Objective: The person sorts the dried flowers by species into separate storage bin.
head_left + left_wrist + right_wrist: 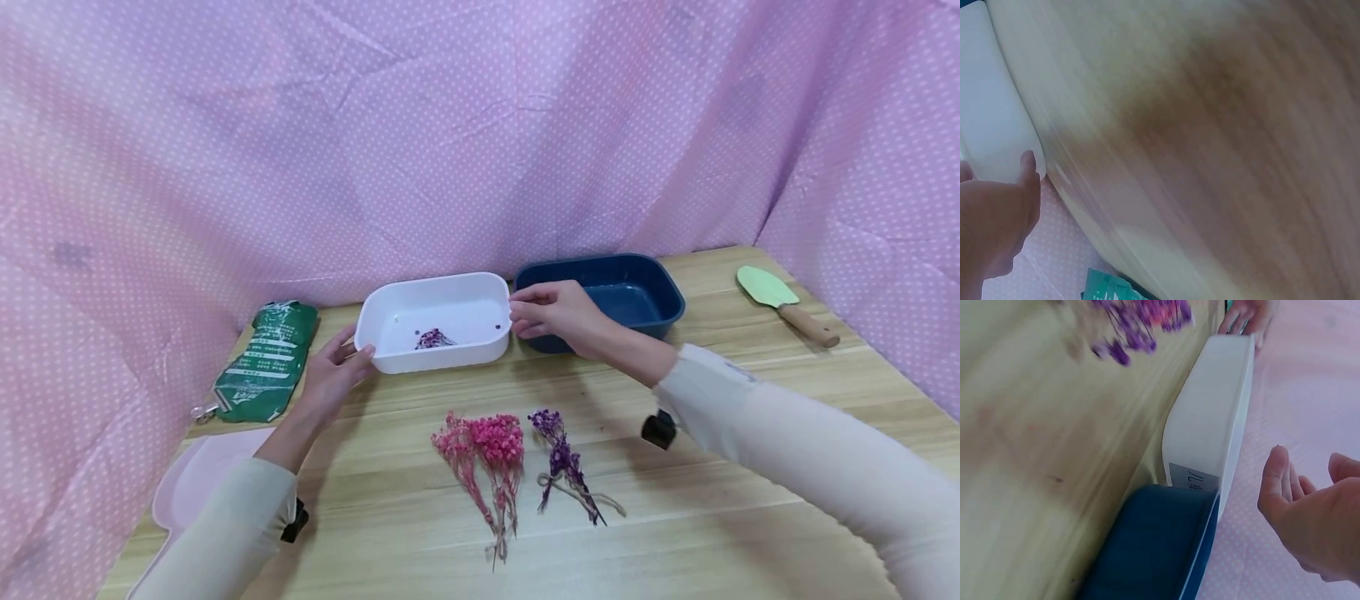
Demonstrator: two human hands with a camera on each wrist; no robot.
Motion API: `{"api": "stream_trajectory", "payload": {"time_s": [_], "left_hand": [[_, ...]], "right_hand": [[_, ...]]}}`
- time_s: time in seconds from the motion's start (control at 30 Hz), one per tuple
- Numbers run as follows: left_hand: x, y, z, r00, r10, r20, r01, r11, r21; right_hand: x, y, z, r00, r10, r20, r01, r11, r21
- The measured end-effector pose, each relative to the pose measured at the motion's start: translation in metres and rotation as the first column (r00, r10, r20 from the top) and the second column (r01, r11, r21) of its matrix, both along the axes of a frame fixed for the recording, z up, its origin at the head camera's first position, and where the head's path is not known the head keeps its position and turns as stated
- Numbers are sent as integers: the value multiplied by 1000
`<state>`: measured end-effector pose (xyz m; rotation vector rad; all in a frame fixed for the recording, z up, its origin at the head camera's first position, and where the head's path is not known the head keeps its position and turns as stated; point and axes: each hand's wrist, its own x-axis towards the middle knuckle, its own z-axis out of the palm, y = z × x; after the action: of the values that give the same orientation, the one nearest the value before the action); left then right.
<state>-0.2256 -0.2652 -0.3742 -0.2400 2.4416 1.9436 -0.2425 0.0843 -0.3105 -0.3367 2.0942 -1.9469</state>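
Observation:
A white rectangular plastic tub (442,360) stands at the back of the table, with a small bit of purple dried flowers (432,338) and a few loose specks inside. My left hand (337,371) grips its left end, the thumb against the outer wall near the front corner. My right hand (558,312) is over the gap between the white tub and a dark blue tub (671,312). Its fingers are loosely bent with nothing visible between them. In the right wrist view, this hand (1316,519) hovers beside the tubs, apart from them.
Pink dried flowers (498,442) and a twine-tied purple bunch (562,458) lie on the table (390,483) in front. A green bag (266,367) and a pink tray (202,475) are at left. A green trowel (768,287) lies at right. Dotted pink cloth (450,142) hangs behind.

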Motion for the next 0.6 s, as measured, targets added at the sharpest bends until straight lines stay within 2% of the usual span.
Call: {"api": "stream_trajectory", "payload": {"time_s": [0.13,0.23,0.43,0.6], "left_hand": [[0,0,0,1000,3,-2,-3,1000,-15],[0,-1,0,1000,21,10,-20,999,-24],[1,-2,0,999,3,32,-2,1000,-31],[1,-1,1,1000,-8,30,10,999,-38]], "right_hand": [[23,24,-1,1000,7,15,-7,1000,-10],[38,38,-7,1000,17,22,-18,1000,26],[62,56,-20,1000,17,25,-20,993,120],[80,67,-25,999,30,30,-33,991,130]]}}
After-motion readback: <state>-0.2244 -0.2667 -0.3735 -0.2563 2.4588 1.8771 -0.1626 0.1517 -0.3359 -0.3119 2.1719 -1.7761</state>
